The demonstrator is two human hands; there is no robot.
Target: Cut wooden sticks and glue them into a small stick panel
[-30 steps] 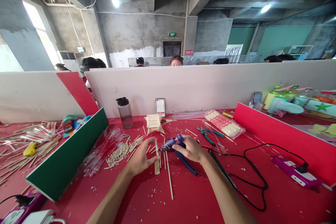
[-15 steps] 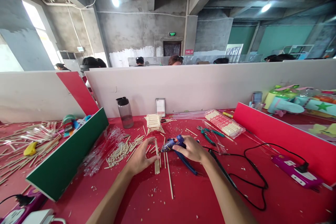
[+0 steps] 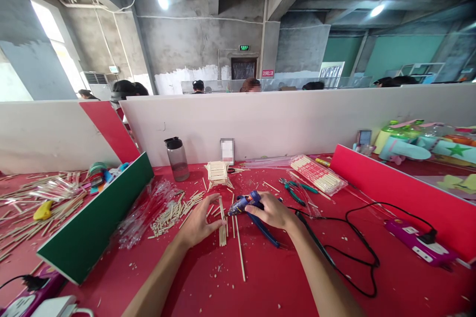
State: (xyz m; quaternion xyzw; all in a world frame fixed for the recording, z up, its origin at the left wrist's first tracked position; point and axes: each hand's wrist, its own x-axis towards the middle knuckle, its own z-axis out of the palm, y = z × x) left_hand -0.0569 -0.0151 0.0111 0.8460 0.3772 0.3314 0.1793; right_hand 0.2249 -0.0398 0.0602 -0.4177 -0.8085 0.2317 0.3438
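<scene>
My right hand [image 3: 270, 210] is wrapped around a blue hot glue gun [image 3: 243, 204], whose nozzle points left at a small bundle of pale wooden sticks [image 3: 222, 237]. My left hand [image 3: 201, 220] is closed on one wooden stick of this bundle, with the index finger at its far end and the thumb at its near side. Just right of the bundle, a long loose stick [image 3: 240, 252] lies on the red table [image 3: 256, 282]. Beyond both hands stands a small structure built of sticks [image 3: 217, 174]. Under the glue gun, its blue handle slants toward me.
Cut stick pieces [image 3: 173, 215] and plastic wrappers [image 3: 148, 208] lie left. Green-handled pliers [image 3: 293, 192] and a pack of sticks [image 3: 319, 174] are right. A bottle [image 3: 177, 159] stands behind. Green [image 3: 100, 218] and red [image 3: 405, 198] dividers flank me; black cable [image 3: 368, 257] loops right.
Both hands, the glue gun and the sticks look almost unmoved. In the background, a person's head beyond the white partition has shifted slightly.
</scene>
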